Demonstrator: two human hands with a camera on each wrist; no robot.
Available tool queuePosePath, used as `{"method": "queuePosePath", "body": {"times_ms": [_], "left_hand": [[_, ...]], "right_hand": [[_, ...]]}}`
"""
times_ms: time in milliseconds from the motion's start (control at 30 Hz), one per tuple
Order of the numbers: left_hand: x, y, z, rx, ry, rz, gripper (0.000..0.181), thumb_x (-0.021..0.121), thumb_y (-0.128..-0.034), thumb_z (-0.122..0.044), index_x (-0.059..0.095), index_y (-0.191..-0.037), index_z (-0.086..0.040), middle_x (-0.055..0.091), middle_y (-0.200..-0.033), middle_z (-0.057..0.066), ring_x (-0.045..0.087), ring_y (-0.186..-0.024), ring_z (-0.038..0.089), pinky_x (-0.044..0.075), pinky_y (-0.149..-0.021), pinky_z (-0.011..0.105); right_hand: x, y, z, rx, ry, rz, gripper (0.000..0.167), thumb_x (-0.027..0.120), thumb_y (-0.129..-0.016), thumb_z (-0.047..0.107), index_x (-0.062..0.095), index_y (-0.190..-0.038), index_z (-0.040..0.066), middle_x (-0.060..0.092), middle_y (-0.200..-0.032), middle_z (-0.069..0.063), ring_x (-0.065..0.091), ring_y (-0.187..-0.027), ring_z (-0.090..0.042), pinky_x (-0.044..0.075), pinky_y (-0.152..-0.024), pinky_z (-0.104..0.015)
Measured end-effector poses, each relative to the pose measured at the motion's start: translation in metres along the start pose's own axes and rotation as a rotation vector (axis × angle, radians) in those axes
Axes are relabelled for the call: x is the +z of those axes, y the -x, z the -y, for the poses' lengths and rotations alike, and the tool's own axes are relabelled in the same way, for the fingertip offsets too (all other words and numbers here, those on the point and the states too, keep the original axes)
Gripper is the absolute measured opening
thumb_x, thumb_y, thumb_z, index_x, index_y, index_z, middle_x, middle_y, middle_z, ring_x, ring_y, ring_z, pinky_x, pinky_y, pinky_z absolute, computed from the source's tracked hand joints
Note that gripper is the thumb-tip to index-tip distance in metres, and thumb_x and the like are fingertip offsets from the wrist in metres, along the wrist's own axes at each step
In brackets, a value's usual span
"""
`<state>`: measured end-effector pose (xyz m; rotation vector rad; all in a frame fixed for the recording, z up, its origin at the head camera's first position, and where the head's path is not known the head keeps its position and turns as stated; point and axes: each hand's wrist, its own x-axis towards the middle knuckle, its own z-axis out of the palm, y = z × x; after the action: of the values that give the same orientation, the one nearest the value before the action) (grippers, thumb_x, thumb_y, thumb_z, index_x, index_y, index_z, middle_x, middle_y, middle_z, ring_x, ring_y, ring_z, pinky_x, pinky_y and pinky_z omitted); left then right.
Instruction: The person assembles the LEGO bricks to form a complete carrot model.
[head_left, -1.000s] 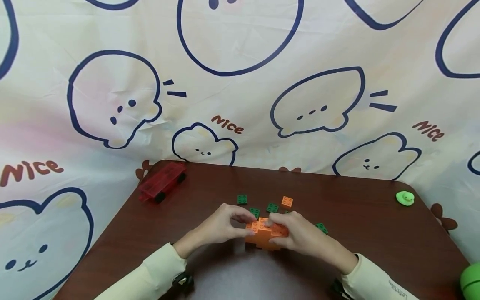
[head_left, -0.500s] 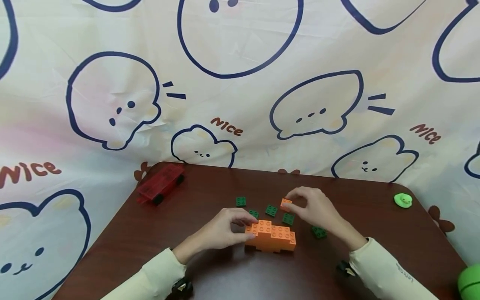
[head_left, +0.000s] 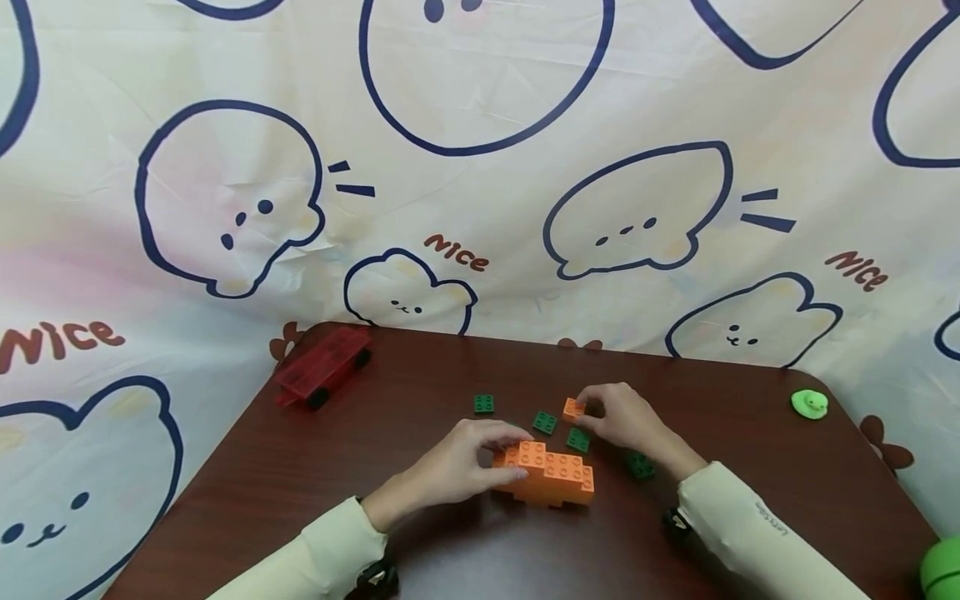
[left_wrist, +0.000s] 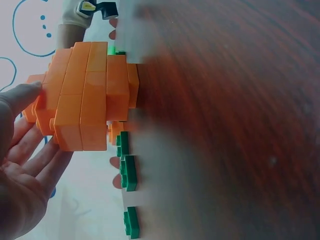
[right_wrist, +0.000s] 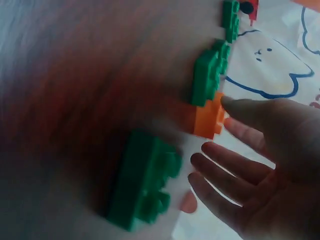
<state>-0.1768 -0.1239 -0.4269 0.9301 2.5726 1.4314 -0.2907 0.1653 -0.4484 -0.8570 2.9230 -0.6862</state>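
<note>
My left hand (head_left: 457, 471) grips the left end of an orange toy-block build (head_left: 551, 477), made of several stacked blocks. The left wrist view shows that hand's thumb in front of the build (left_wrist: 82, 97) and the other fingers behind it. My right hand (head_left: 626, 421) is at a small orange block (head_left: 572, 409) on the table. Seen from the right wrist, the thumb and forefinger tips lie close to the studs of this orange block (right_wrist: 207, 120), and the other fingers are spread. Whether those tips touch it is hard to tell.
Several green blocks lie around: one at the back (head_left: 483, 404), one mid-table (head_left: 545, 422), one behind the build (head_left: 577, 440), one by the right wrist (head_left: 641, 465). A red transparent toy car (head_left: 324, 367), a green duck (head_left: 810, 405) and a green round object (head_left: 941, 567) sit farther out.
My right hand has let go of the build and moved back and right to the small orange block. My left hand stays on the build, shifting slightly right over it.
</note>
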Motion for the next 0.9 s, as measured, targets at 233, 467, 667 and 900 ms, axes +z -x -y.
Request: {"method": "queuePosePath", "body": {"times_ms": [233, 467, 667, 900], "left_hand": [[-0.002, 0.001, 0.002, -0.029, 0.009, 0.021, 0.039, 0.079, -0.0923, -0.028, 0.070, -0.129, -0.021, 0.073, -0.125, -0.005, 0.067, -0.109, 0.005, 0.055, -0.093, 0.024], [-0.004, 0.002, 0.003, -0.043, 0.012, 0.025, 0.038, 0.078, -0.0928, -0.028, 0.070, -0.129, -0.020, 0.074, -0.125, -0.004, 0.067, -0.108, 0.005, 0.055, -0.090, 0.025], [-0.006, 0.002, 0.002, -0.068, 0.018, 0.030, 0.037, 0.079, -0.0921, -0.028, 0.071, -0.128, -0.021, 0.074, -0.122, -0.007, 0.065, -0.104, 0.003, 0.056, -0.088, 0.025], [-0.007, -0.003, -0.001, -0.047, 0.030, 0.060, 0.036, 0.079, -0.0920, -0.026, 0.071, -0.126, -0.020, 0.075, -0.118, -0.005, 0.065, -0.098, 0.003, 0.059, -0.084, 0.029]], "right_hand": [[0.007, -0.008, -0.003, -0.054, 0.003, -0.022, 0.019, 0.082, -0.089, 0.019, 0.077, -0.106, 0.014, 0.077, -0.103, -0.004, 0.070, -0.090, -0.016, 0.061, -0.083, -0.041], [-0.001, 0.000, 0.003, -0.115, -0.014, -0.072, 0.018, 0.080, -0.091, 0.018, 0.078, -0.108, 0.013, 0.078, -0.108, -0.005, 0.072, -0.100, -0.021, 0.060, -0.088, -0.044], [-0.019, 0.024, 0.025, -0.209, -0.109, -0.112, 0.019, 0.081, -0.089, 0.016, 0.078, -0.107, 0.020, 0.077, -0.108, 0.004, 0.072, -0.099, -0.013, 0.061, -0.086, -0.039], [-0.030, 0.052, 0.056, -0.361, -0.312, -0.113, 0.019, 0.081, -0.090, 0.019, 0.079, -0.109, 0.022, 0.077, -0.108, 0.005, 0.073, -0.093, -0.005, 0.062, -0.072, -0.028]]}}
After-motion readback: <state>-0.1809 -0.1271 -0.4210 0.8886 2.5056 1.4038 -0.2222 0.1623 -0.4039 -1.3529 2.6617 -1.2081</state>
